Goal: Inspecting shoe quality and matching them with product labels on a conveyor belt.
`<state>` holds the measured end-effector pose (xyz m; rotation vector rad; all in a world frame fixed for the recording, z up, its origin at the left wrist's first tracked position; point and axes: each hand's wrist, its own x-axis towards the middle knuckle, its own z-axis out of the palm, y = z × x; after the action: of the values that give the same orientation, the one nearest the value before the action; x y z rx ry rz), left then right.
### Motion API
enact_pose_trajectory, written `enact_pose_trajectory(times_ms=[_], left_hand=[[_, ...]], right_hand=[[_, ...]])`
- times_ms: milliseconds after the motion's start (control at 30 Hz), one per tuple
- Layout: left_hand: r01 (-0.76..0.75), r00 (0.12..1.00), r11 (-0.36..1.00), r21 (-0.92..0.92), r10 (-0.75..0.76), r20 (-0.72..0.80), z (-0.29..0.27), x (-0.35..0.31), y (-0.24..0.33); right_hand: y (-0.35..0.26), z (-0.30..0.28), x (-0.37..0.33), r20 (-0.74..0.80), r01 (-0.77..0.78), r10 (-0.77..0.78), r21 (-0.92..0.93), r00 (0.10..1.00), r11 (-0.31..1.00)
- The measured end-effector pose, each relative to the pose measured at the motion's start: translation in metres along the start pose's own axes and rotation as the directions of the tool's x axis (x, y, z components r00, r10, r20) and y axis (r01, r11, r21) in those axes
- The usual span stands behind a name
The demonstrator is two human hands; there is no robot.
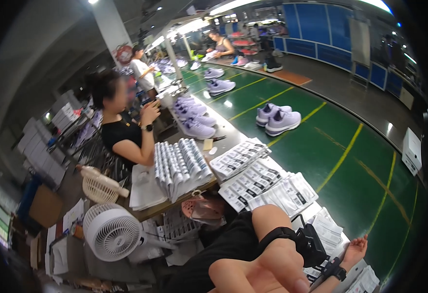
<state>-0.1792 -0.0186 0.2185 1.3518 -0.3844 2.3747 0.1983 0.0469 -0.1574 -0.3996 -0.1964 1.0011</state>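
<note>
My left hand [260,268] is large and close at the lower edge, with a black strap and a small black device at its wrist. Its thumb shows, while most fingers are out of sight. Farther right, my right hand [355,250] rests near the belt's edge, fingers apart and loosely bent, nothing visible in it. A dark watch [340,272] sits on that wrist. Beside my arms, stacks of white printed sheets [285,194] lie along the worktable, and more loose sheets [326,228] lie closer to my right hand.
A green conveyor belt [341,146] with yellow lines carries lilac sneakers [283,121]. More lilac sneakers [197,128] stand on the table near a co-worker [126,132] in black. Rolled printed sheets [180,163], a white fan [112,233] and a beige fan [99,185] are at left.
</note>
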Motion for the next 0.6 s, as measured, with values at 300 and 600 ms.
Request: enact_pose_trajectory(times_ms=[300, 600], left_hand=[[-0.279, 0.955, 0.871, 0.404, 0.209, 0.209, -0.024, 0.017, 0.036], [-0.448, 0.883, 0.849, 0.281, 0.371, 0.286, -0.037, 0.027, 0.035]], right_hand=[[0.008, 0.005, 0.005, 0.045, 0.002, -0.001, -0.024, 0.999, 1.0], [0.005, 0.0, 0.01, 0.033, 0.011, -0.01, -0.047, 0.999, 0.999]])
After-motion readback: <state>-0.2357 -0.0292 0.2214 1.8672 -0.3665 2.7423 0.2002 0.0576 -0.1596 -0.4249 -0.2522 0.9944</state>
